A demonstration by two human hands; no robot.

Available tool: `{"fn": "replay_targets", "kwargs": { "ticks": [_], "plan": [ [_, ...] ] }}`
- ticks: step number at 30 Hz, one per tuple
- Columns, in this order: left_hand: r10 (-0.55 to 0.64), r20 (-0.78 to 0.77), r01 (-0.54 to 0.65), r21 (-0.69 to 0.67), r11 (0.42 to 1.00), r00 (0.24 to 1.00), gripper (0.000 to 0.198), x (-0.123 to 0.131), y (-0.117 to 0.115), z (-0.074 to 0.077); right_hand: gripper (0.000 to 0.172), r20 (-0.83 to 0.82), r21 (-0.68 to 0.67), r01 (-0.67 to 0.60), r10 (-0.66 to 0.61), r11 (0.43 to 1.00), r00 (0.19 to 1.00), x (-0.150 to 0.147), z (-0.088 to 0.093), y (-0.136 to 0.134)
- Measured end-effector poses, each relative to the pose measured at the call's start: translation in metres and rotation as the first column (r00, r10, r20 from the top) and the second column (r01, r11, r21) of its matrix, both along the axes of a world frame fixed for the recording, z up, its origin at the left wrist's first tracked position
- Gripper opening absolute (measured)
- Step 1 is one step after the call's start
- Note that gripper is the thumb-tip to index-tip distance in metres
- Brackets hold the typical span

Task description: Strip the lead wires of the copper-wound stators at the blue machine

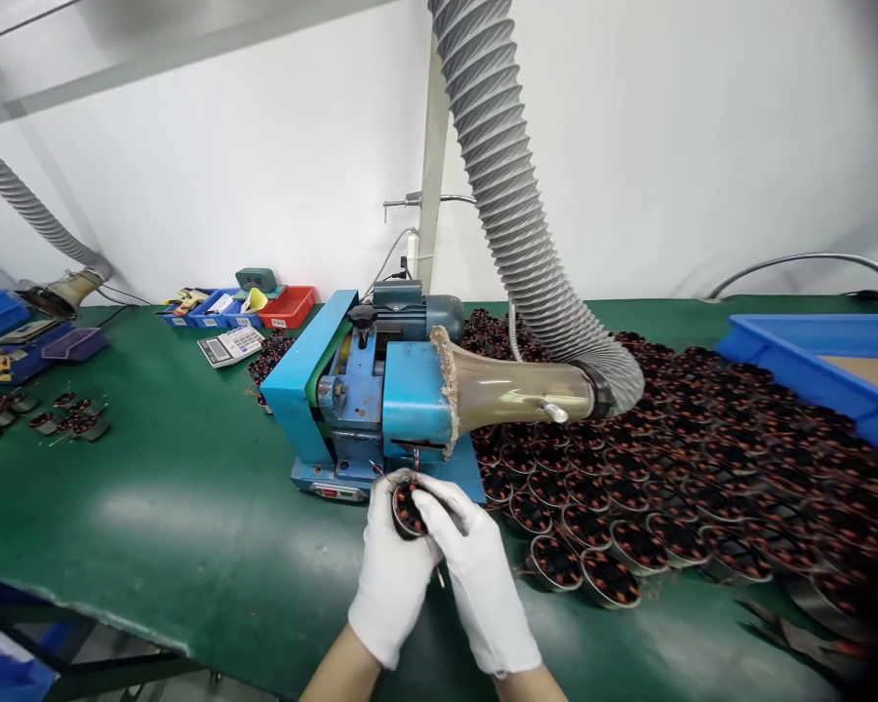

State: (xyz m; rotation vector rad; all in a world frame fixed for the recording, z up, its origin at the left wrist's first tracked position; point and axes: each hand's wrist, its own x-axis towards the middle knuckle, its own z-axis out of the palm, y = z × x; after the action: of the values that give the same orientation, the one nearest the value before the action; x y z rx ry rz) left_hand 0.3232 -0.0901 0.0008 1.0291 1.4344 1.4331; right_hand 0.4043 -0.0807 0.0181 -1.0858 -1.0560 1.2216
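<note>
Both of my hands wear white gloves and meet in front of a blue motor-driven machine [414,395]. My left hand [391,590] is wrapped round a small round wound motor stator [408,512] with a metal rim, black inside and copper coils. Against the stator's right side, my right hand [483,580] grips with bent fingers and thumb. Thin lead wires stick out above and below the hands; the upper ones reach close to the slot in the machine's blue cover. Part of the stator is hidden by the gloves.
Many similar stators [633,546] cover the bench right of the machine. A grey hose [498,146] joins the machine's clear funnel [516,395]. Pliers [805,639] lie front right, a blue tray [797,366] behind. Leftward are a calculator [230,346], a red bin [289,307] and several stators [80,419].
</note>
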Motion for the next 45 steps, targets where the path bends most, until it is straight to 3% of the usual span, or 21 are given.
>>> {"fn": "replay_targets", "kwargs": {
  "ticks": [6,16,21,25,28,39,45],
  "plan": [
    [0.029,-0.028,-0.028,0.043,0.999,0.999,0.033,0.005,0.028,-0.007,0.018,0.129,0.051,0.103,-0.109,0.993,0.986,-0.003,-0.002,0.024],
    [-0.033,-0.087,0.039,0.066,0.997,0.996,0.035,0.007,0.030,0.004,0.018,0.060,0.016,0.151,-0.152,0.988,0.987,-0.002,-0.002,0.026],
    [-0.064,-0.005,0.064,0.020,0.998,0.998,0.033,0.004,0.011,-0.002,0.017,0.147,0.044,0.154,-0.159,0.987,0.976,-0.002,-0.007,0.008],
    [-0.049,0.085,0.046,0.037,0.998,0.995,0.037,-0.006,-0.013,-0.007,0.016,0.228,0.193,0.118,-0.161,0.974,0.960,-0.008,-0.011,-0.013],
    [-0.059,0.093,0.052,0.071,0.996,0.994,0.035,-0.010,-0.018,-0.006,0.017,0.231,0.265,0.141,-0.205,0.954,0.951,-0.012,-0.012,-0.017],
    [-0.057,0.017,0.055,0.102,0.993,0.998,0.034,0.002,0.031,-0.010,0.021,0.154,0.124,0.175,-0.193,0.977,0.969,-0.005,-0.011,0.028],
    [-0.026,0.009,0.026,0.067,0.997,1.000,0.038,0.006,0.037,-0.009,0.022,0.140,0.106,0.174,-0.188,0.979,0.972,-0.005,-0.007,0.033]
  ]
}}
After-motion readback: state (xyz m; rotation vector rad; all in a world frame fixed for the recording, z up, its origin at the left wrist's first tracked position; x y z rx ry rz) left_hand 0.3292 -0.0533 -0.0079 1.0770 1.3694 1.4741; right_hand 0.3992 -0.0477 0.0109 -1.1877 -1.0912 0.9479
